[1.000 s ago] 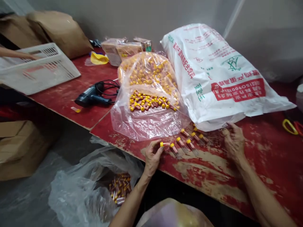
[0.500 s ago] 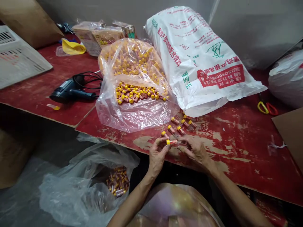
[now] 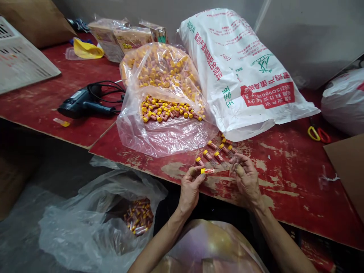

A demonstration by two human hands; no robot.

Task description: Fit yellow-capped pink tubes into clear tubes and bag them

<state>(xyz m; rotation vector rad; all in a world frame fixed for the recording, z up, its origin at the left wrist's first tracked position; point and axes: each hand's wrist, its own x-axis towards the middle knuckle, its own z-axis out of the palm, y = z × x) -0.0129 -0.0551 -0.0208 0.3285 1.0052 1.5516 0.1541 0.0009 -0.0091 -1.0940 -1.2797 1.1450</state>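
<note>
My left hand (image 3: 191, 186) pinches a small tube (image 3: 209, 171) by its yellow cap, and the tube points right above the table's front edge. Red-and-white contents or markings show through its wall. A short gap to the right, the fingers of my right hand (image 3: 248, 177) are closed on clear thin plastic (image 3: 233, 167); its exact kind is hard to make out. Just beyond both hands, several similar yellow-capped tubes (image 3: 209, 156) lie on the red table, some with clear plastic extending past their ends.
An open plastic bag (image 3: 167, 138) full of capped tubes sits behind, beside a large white printed sack (image 3: 256, 83). A heat gun (image 3: 82, 104) lies left, scissors (image 3: 318, 134) right. Below the table edge, another clear bag (image 3: 85, 231) holds more tubes.
My right hand has moved right, away from the tube, with clear plastic in its fingers. My left hand still holds the tube in nearly the same place.
</note>
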